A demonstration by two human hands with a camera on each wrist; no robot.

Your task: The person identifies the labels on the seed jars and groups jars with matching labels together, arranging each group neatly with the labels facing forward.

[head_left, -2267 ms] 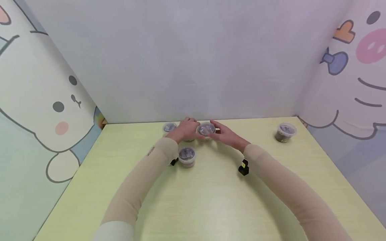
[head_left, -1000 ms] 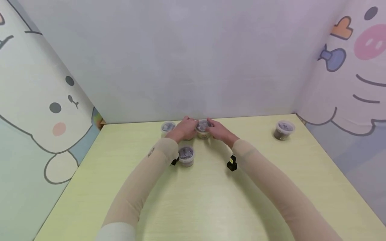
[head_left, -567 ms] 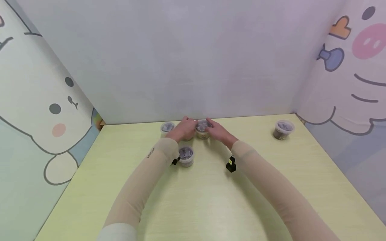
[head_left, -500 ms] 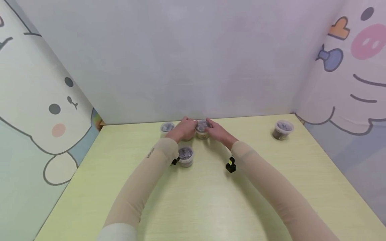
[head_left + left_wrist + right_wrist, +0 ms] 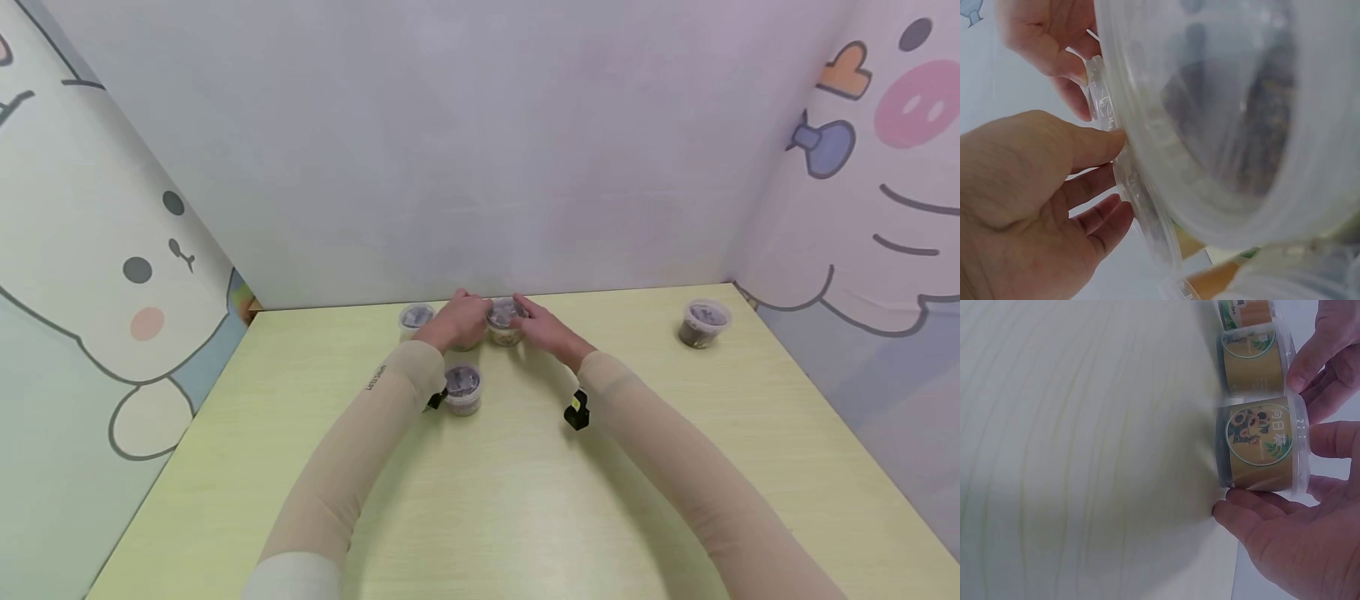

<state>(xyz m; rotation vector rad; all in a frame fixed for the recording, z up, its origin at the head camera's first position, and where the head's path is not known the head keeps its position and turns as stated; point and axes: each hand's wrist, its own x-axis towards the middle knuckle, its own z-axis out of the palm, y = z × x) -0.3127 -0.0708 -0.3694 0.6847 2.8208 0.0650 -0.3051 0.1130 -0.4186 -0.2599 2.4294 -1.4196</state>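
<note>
Three lidded clear plastic tubs stand in a row at the table's back edge. My right hand (image 5: 547, 329) holds the rightmost tub (image 5: 507, 323), its thumb at the lid and its fingers at the lower side. In the right wrist view this tub (image 5: 1260, 447) has a tan label with a sunflower picture. My left hand (image 5: 463, 321) grips the middle tub (image 5: 1257, 365) by the lid rim, hiding most of it in the head view. The two tubs stand side by side, touching or nearly so. The left tub (image 5: 417, 317) sits partly behind the left hand.
Another tub (image 5: 462, 392) stands in front of the row, beside the left wrist; it looms large in the left wrist view. A separate tub (image 5: 703, 323) with dark contents stands at the back right of the pale table (image 5: 480, 517). A white wall (image 5: 480, 150) rises behind.
Since the earliest frame the right hand has moved left with the rightmost tub, bringing it closer to the middle one. Over the last second both hands have stayed nearly still.
</note>
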